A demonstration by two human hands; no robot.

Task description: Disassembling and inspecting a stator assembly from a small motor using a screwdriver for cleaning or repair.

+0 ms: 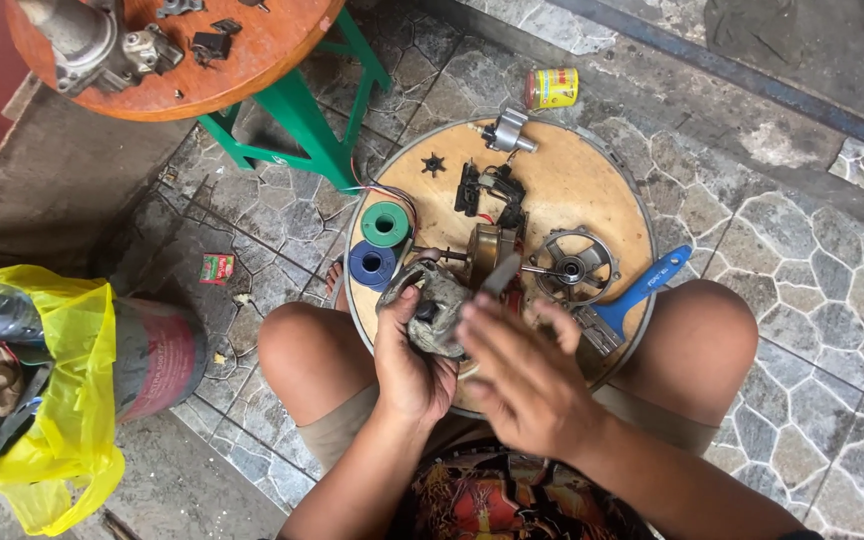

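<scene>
A: What is the left hand (410,355) doing?

B: It is curled tight around a dirty grey metal cover (434,305). The thumb is on top and the fingers wrap under it. The cover is up in the air, just over the near edge of the round wooden board (572,180).

A: And the right hand (522,375)?

B: It is blurry. The fingers are spread wide and flat, and they hold nothing. They sit just beside the cover, maybe touching it. I cannot tell for sure.

A: What else is on the board?

B: A brass-coloured motor (487,255) sits in the middle, right behind the cover. A round metal ring with spokes (574,265) is to its right. A blue-handled brush (632,300) lies at the right edge. 2 spools of wire, the green spool (385,224) and the blue spool (372,265), are at the left edge. Small black parts (487,190) and a little grey motor piece (507,130) are at the far edge.

A: What could go wrong?

B: I think the board rests on the knees, so it could tip if a leg moves. Then the small parts could roll off onto the stone floor (802,260). The cover looks greasy too, so it could slip from 1 hand.
</scene>
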